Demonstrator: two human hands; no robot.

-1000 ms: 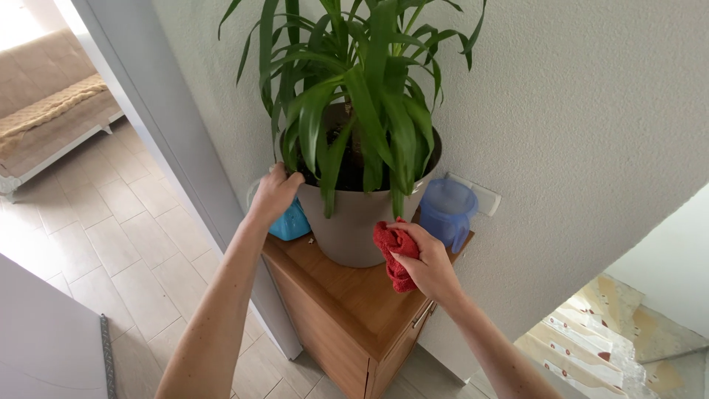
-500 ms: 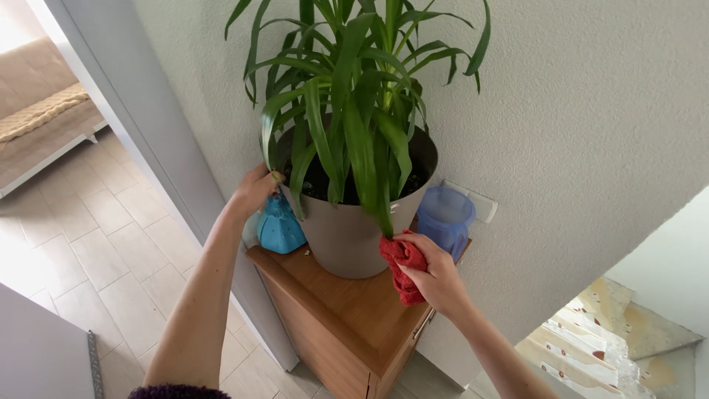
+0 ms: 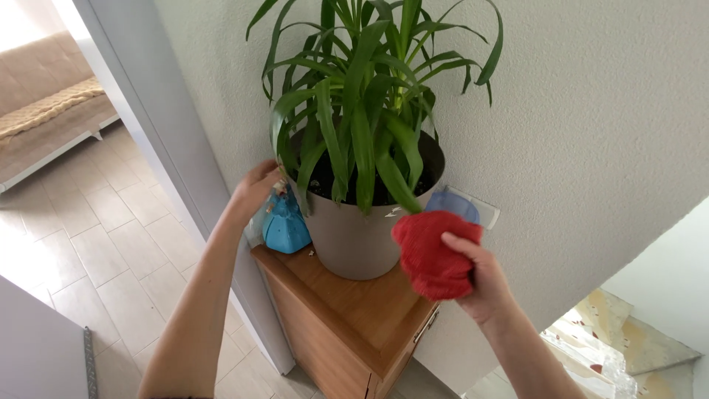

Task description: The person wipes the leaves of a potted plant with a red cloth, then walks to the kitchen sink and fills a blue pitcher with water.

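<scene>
A wooden cabinet (image 3: pixel 354 303) stands against the wall and carries a big grey pot (image 3: pixel 354 233) with a green plant (image 3: pixel 362 96). The left hand (image 3: pixel 255 188) grips the pot's rim, probably to steady it. The right hand (image 3: pixel 473 277) clenches a red cloth (image 3: pixel 432 251) beside the pot wall, covering a blue jug (image 3: pixel 452 205). A small blue bottle (image 3: pixel 284 225) stands at the left.

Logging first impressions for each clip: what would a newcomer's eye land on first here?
First the tall green plant in its grey pot, standing on a wooden cabinet against the white wall. Next the bright red cloth bunched in the right hand beside the pot. The left hand grips the pot's rim above a small blue object.
</scene>
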